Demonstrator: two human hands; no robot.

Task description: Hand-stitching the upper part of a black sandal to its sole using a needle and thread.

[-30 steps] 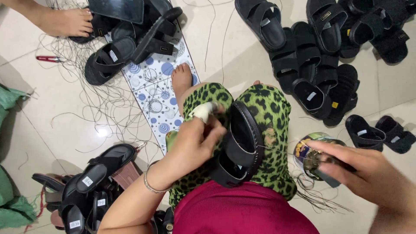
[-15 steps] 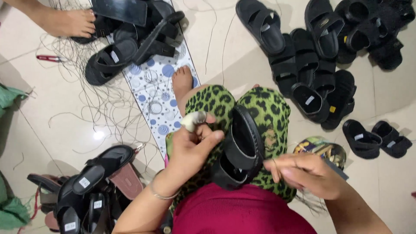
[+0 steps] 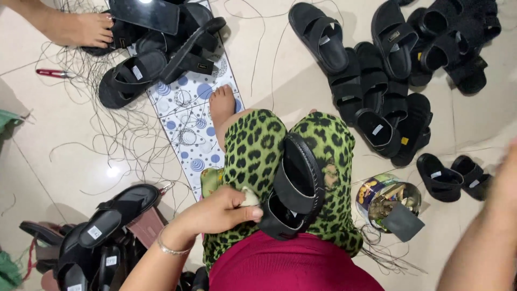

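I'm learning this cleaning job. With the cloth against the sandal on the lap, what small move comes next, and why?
Probably rub the small pale cloth along the black strapped sandal: the left hand presses it at the sandal's edge, while the right hand is raised away, blurred.

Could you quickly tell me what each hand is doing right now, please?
Left hand: closed on a small pale wad, pressed against the black sandal.
Right hand: blurred at the frame edge; grip cannot be told.

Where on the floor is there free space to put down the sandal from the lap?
Bare tile lies between the patterned mat and the right sandal pile, and left of the mat below the red snips, though loose threads cross it. The tin side is crowded.
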